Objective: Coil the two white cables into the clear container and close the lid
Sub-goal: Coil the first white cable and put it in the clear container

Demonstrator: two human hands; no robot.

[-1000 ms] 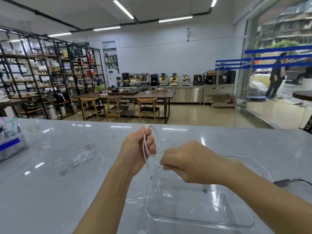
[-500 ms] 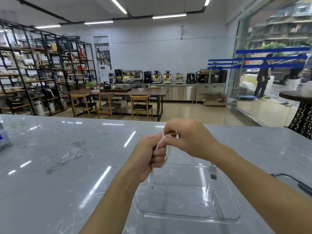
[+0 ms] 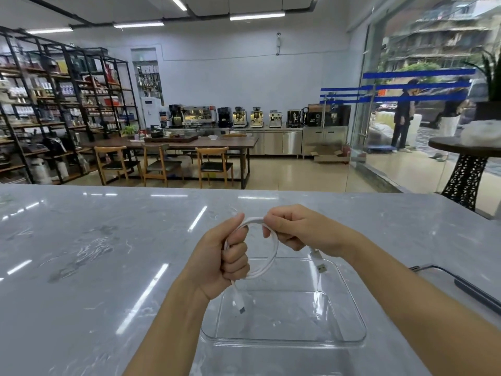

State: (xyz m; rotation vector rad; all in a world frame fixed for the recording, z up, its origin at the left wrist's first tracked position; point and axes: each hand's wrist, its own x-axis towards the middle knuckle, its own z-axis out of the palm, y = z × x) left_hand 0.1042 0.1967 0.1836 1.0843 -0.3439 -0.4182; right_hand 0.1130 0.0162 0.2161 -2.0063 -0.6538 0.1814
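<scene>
Both hands raised above the grey marble worktop, over the clear container that sits open near the worktop's near edge. Left hand fisted around a coiled white cable; one plug dangles below the fist. Right hand fingers pinched on the loop's top; USB plug hangs beneath. Dark object by right edge.

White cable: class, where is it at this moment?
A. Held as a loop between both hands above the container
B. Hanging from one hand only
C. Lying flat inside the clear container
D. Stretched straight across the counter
A: the white cable loops between the left hand and the right hand, above the clear container.
</scene>
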